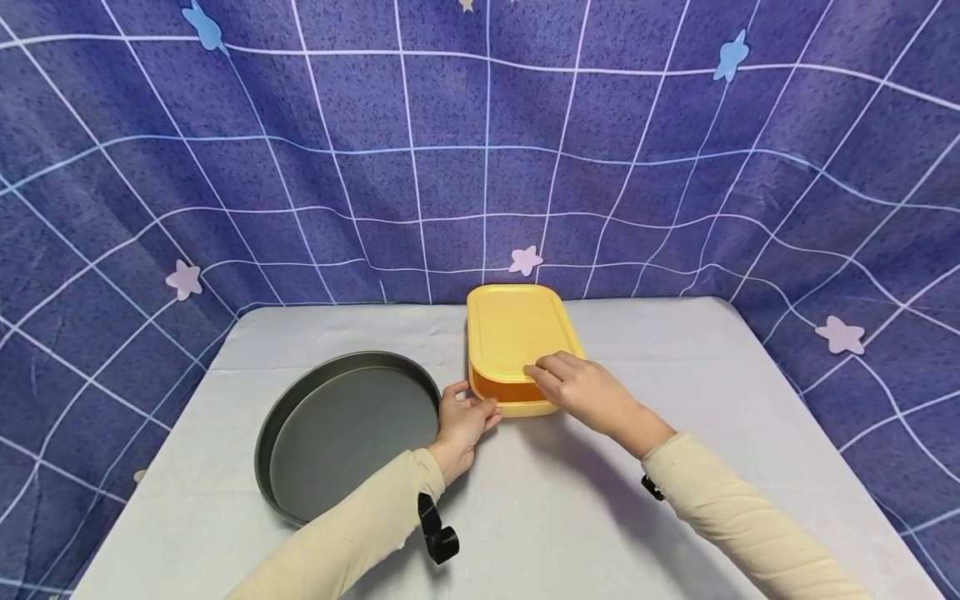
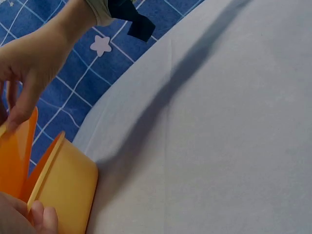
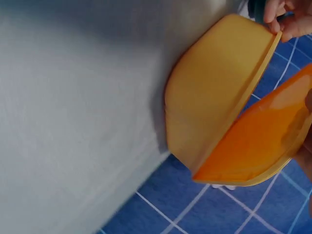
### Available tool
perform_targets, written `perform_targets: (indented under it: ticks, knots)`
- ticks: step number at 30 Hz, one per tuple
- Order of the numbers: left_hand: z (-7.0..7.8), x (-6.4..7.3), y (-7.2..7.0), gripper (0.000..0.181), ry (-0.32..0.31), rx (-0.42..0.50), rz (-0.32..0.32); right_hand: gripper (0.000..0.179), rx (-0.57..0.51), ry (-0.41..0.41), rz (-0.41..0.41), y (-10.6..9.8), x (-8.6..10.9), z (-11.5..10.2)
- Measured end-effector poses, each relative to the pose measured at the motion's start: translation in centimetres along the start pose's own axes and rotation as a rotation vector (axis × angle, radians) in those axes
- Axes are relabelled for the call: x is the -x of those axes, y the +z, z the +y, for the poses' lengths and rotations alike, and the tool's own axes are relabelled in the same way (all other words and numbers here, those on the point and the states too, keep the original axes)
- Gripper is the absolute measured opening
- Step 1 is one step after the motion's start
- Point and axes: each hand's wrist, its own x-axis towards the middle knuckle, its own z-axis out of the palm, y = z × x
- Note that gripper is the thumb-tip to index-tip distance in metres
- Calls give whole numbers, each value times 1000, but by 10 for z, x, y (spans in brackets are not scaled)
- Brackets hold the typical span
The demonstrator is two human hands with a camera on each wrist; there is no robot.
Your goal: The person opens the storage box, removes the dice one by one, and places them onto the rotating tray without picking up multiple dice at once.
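A yellow plastic food container (image 1: pixel 527 410) stands on the table, its orange inside showing at the front. Its yellow lid (image 1: pixel 519 332) is tilted, with the near edge raised off the rim and the far edge close to it. My right hand (image 1: pixel 591 393) grips that raised edge near the right corner; the lid's orange underside (image 3: pixel 265 139) shows in the right wrist view. At the container's front left corner, my left hand (image 1: pixel 461 427) pinches the rim between thumb and fingers. What lies within the container is hidden.
A round dark grey baking pan (image 1: pixel 348 437) lies to the left, close beside my left hand and forearm. Light cloth covers the table (image 1: pixel 720 400). A blue checked curtain (image 1: pixel 450 183) with star shapes hangs behind and around the table.
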Motion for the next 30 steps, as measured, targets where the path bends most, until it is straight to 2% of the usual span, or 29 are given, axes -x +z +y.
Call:
perform_targets:
  ticks: [3, 7, 12, 17, 20, 23, 30]
  knots:
    - [1, -1, 0, 55, -5, 5, 0, 31, 114, -23, -35, -2, -4, -2]
    - [1, -2, 1, 55, -21, 3, 1, 29, 192, 25, -33, -3, -8, -3]
    - [-1, -3, 2, 56, -26, 2, 13, 24, 208, 86, 75, -4, -11, 0]
    - [-3, -4, 1, 56, -21, 7, 15, 17, 179, 160, 200, -4, -10, 9]
    - [-3, -4, 1, 56, -18, 13, 6, 16, 138, 252, 274, -7, -8, 16]
    - [-1, -3, 1, 57, -24, 11, 3, 16, 73, 387, 356, -12, -4, 22]
    - [1, -3, 1, 58, -38, -25, 26, 13, -153, 778, 581, -29, 9, 41]
